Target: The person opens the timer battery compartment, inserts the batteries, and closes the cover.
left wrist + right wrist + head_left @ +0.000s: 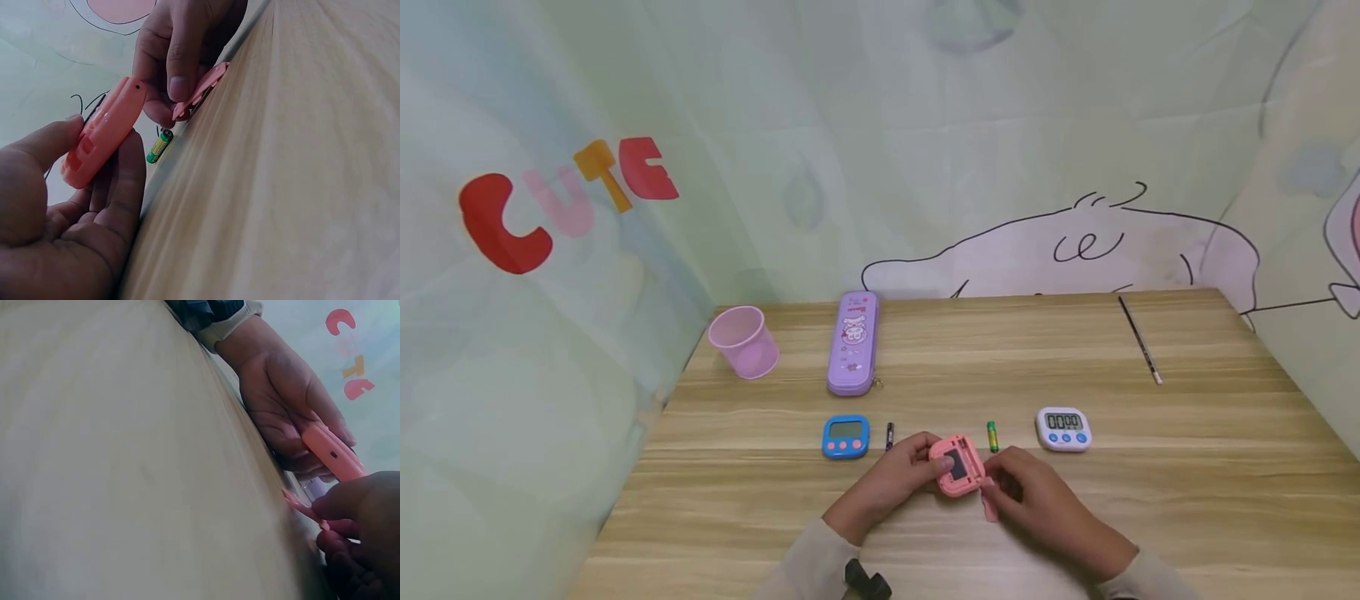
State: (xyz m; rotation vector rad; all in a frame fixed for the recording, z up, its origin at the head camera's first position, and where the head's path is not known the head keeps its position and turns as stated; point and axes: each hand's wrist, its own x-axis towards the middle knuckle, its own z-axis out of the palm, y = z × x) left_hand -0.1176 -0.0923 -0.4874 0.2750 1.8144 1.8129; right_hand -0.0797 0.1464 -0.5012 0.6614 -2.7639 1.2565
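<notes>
My left hand (895,477) grips a pink digital timer (956,465) with its back turned up, thumb across it. The long battery slot on its right side lies uncovered, with no battery showing in it. Beside the timer, my right hand (1037,498) pinches a pink battery cover (990,505) between thumb and fingers, apart from the timer in the left wrist view. A green and yellow battery (992,437) lies on the table just beyond the right hand. Near the left fingers is a black battery (890,436).
A blue timer (846,437) lies to the left and a white timer (1063,429) to the right, its display showing zeros. Farther back are a pink cup (746,342), a purple pencil case (853,342) and a pencil (1139,339) on the wooden table (730,508).
</notes>
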